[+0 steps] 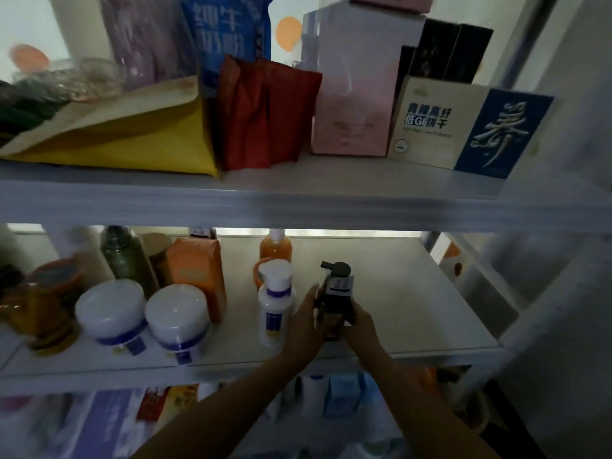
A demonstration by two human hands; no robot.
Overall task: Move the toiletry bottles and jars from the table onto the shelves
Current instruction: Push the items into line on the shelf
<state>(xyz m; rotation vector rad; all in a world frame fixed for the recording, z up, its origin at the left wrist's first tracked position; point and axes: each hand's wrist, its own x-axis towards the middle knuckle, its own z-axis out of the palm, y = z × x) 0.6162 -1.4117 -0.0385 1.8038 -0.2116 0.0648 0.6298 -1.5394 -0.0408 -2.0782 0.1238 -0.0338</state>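
With both my left grip (306, 321) and right grip (359, 321) I clasp the dark pump bottle (336, 298) on the middle shelf (414, 309), at three o'clock of the white bottle (275, 306).

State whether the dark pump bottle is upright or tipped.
Upright: the dark pump bottle stands between both hands, pump head on top, base at the shelf.
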